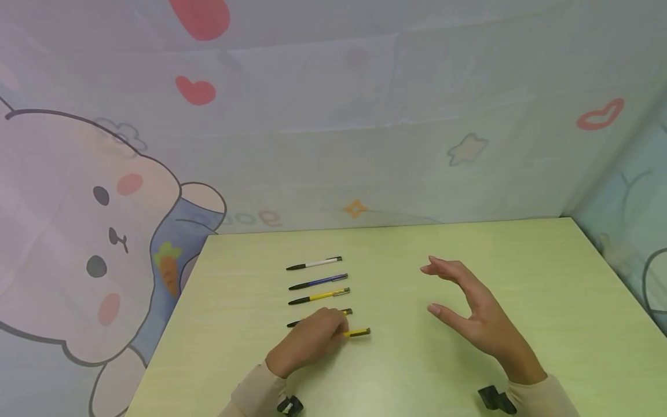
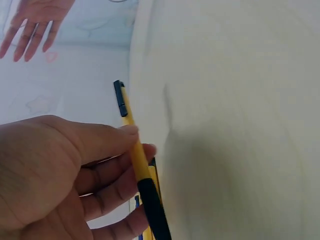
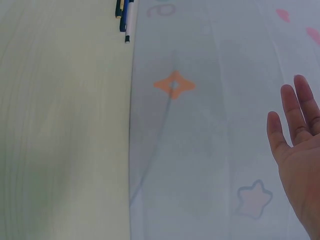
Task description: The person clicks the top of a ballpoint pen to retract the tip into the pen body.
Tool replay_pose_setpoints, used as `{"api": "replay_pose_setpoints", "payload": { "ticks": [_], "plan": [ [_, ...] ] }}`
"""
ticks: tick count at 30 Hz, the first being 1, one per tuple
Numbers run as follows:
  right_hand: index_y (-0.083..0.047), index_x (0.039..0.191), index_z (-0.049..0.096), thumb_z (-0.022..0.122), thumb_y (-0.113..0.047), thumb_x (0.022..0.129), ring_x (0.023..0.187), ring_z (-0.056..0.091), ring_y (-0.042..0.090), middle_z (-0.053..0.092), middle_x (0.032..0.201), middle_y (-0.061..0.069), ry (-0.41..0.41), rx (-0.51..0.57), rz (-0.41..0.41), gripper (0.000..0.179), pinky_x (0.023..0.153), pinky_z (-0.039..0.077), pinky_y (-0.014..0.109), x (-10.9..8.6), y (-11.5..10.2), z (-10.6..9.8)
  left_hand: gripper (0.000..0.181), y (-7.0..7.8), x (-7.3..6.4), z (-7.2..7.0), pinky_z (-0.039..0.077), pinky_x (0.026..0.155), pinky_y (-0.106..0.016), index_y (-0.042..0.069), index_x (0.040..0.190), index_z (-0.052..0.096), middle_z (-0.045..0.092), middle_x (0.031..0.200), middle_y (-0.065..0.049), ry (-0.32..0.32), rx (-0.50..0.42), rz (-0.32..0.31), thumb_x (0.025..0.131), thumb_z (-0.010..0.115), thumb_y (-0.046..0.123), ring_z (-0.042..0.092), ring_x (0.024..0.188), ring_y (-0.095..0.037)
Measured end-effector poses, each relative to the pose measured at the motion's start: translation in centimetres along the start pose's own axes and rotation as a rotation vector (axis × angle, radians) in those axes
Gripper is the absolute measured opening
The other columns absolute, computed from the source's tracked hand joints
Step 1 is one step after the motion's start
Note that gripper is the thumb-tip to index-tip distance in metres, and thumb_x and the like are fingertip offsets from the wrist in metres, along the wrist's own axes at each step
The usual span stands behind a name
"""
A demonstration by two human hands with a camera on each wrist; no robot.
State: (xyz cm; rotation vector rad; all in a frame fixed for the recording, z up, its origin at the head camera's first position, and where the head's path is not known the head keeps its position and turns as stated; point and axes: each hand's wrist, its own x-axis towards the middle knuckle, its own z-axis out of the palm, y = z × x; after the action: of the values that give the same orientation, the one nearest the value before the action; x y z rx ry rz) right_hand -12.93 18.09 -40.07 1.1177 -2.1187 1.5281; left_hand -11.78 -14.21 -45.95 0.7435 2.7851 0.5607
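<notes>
In the head view my left hand (image 1: 311,339) pinches a yellow pen (image 1: 357,333) with a black grip and black clip. Thumb and fingers hold its yellow barrel (image 2: 136,152) in the left wrist view, with the clip end pointing up there. Part of another yellow pen (image 1: 347,312) lies behind that hand, its middle hidden. Beyond it, roughly parallel, lie a yellow pen (image 1: 320,296), a blue pen (image 1: 319,282) and a white pen (image 1: 315,263). My right hand (image 1: 479,315) is raised on the right side, fingers and thumb spread apart, holding nothing.
The pale yellow-green table (image 1: 417,370) ends at a printed cloth backdrop (image 1: 333,145) along its far side. A cartoon animal (image 1: 99,231) is printed on the cloth at left. More cloth (image 1: 630,220) hangs along the right edge.
</notes>
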Motion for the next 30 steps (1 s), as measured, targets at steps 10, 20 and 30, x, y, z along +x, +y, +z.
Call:
{"api": "replay_pose_setpoints", "payload": {
  "ticks": [10, 20, 30],
  "plan": [
    [0.006, 0.149, 0.041, 0.071, 0.020, 0.075, 0.130, 0.053, 0.020, 0.060, 0.134, 0.013, 0.008, 0.000, 0.000, 0.081, 0.111, 0.038, 0.024, -0.5, 0.2, 0.0, 0.016, 0.0, 0.3, -0.6, 0.055, 0.081, -0.026, 0.010, 0.112, 0.071, 0.071, 0.107, 0.001, 0.137, -0.125, 0.052, 0.097, 0.068, 0.006, 0.062, 0.093, -0.008],
    [0.007, 0.148, 0.041, 0.070, 0.021, 0.076, 0.129, 0.053, 0.021, 0.059, 0.134, 0.014, 0.009, 0.024, 0.004, 0.079, 0.111, 0.038, 0.023, -0.5, -0.4, -0.2, 0.010, 1.2, 0.4, -1.8, 0.055, 0.084, -0.028, 0.013, 0.109, 0.070, 0.066, 0.101, 0.009, 0.163, -0.346, 0.043, 0.099, 0.067, 0.013, 0.061, 0.093, -0.006],
    [0.006, 0.149, 0.040, 0.072, 0.019, 0.076, 0.130, 0.053, 0.021, 0.059, 0.135, 0.014, 0.006, 0.024, 0.007, 0.081, 0.112, 0.037, 0.024, -1.2, 1.4, 0.1, 0.014, 2.8, 0.8, -2.6, 0.058, 0.079, -0.024, 0.013, 0.114, 0.067, 0.068, 0.105, 0.007, 0.202, -0.526, 0.050, 0.101, 0.065, 0.015, 0.064, 0.098, -0.009]
  ]
}}
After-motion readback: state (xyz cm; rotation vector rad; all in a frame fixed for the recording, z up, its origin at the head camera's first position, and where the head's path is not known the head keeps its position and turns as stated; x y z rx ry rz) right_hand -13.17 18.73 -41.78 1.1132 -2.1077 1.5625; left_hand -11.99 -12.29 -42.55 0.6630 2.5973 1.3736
